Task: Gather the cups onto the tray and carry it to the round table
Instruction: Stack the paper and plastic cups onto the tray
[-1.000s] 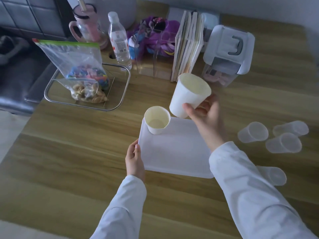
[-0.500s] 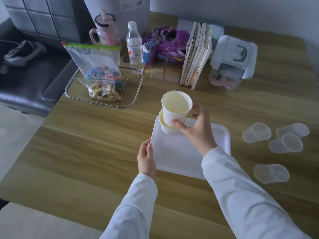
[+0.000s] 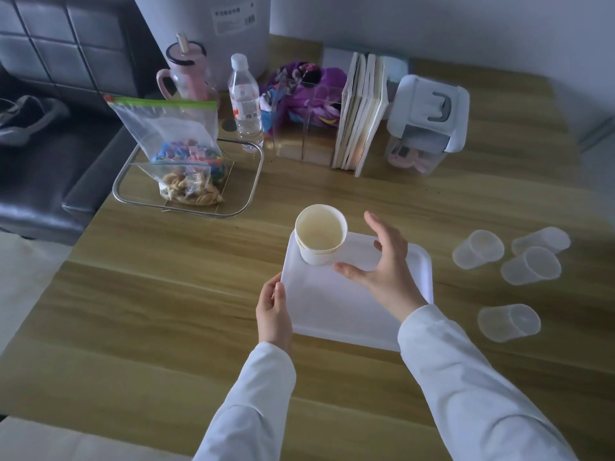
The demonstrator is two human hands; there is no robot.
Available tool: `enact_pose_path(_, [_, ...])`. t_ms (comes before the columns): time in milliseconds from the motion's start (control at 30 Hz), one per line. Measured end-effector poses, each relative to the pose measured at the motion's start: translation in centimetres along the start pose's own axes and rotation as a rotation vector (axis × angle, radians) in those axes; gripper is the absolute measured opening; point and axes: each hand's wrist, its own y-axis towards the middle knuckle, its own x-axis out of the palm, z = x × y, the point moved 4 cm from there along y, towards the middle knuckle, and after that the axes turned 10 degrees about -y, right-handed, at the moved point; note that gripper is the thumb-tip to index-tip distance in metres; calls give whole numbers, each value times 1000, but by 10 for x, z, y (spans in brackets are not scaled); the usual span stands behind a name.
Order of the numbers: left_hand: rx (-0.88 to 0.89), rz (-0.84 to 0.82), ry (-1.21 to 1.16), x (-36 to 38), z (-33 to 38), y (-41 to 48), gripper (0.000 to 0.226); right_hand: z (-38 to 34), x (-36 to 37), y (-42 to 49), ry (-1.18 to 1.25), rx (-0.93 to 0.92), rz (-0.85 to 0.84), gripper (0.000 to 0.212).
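A white tray lies on the wooden table. In its far left corner stand two white paper cups, one nested inside the other, upright. My right hand hovers just to the right of them with fingers spread, holding nothing. My left hand grips the tray's left edge. Several clear plastic cups lie on their sides to the right of the tray: one nearest the tray, one behind it, one in the middle and one closer to me.
Along the table's far side stand a wire basket with zip bags of snacks, a water bottle, a pink mug, upright books and a lidded plastic box. A dark sofa borders the table's left.
My right hand lowered the second paper cup into the first one on the tray and let it go, then opened. The left hand stayed on the tray's edge.
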Motion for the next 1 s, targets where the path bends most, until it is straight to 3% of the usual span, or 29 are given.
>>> enact_pose_path(300, [-3,-37,53,24,-12,1,23,61,-60,-19,103,273,203,74])
enact_pose_path(533, [4,6,74,51,-28,-4,22,133,-126,-10,-32,406,272,77])
enact_pose_path(800, [24,113,50,69,-48,-3,22,190,-164,35,-436,419,70,84])
enact_pose_path(1000, [32,165,41,75,-54,-5,26,213,-150,56,-553,407,-164,94])
